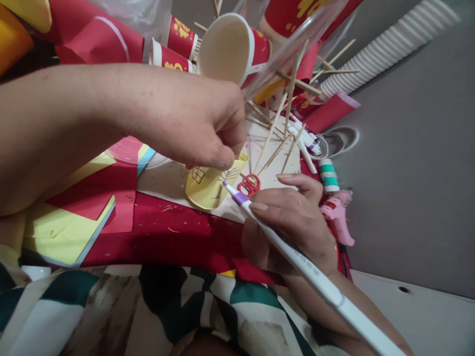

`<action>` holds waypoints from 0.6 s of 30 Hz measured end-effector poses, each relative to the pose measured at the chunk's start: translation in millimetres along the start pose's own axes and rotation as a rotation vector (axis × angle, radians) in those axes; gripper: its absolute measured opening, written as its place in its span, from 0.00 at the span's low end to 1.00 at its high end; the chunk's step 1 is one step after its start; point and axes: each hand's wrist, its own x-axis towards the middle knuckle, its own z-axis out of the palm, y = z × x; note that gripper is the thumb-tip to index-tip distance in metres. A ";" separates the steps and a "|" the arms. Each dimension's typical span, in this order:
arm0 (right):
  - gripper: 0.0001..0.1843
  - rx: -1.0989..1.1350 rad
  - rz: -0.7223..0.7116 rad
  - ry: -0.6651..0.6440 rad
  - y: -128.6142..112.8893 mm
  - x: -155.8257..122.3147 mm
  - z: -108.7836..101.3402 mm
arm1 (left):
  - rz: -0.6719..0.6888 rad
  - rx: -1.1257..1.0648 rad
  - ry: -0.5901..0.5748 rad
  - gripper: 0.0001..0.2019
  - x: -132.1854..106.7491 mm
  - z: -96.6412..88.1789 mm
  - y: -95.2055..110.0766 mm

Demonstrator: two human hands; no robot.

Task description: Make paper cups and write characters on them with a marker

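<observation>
A yellow paper cup [208, 188] lies on its side in the middle of the table, with purple line drawings on its wall. My left hand [193, 126] comes in from the left and pinches the cup's rim from above, fingers closed. My right hand [293, 222] grips a long white marker [297, 262] with a purple collar. The marker's tip touches the cup's wall near a purple drawing.
Small red scissors [249, 185] lie beside the cup. Wooden sticks [274, 128], red paper cups [237, 49], more markers, a green-striped tape roll [328, 174] and a pink glue gun [338, 217] crowd the far side. Red and yellow paper sheets [74, 217] lie left.
</observation>
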 end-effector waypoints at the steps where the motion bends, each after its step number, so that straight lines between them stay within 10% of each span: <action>1: 0.10 0.005 0.020 -0.004 -1.7 -0.5 -1.5 | -0.024 -0.004 -0.008 0.20 0.5 -0.3 0.9; 18: 0.12 0.000 -0.031 -0.074 -1.5 -1.8 -4.4 | -0.029 -0.016 -0.037 0.16 1.8 -1.9 4.6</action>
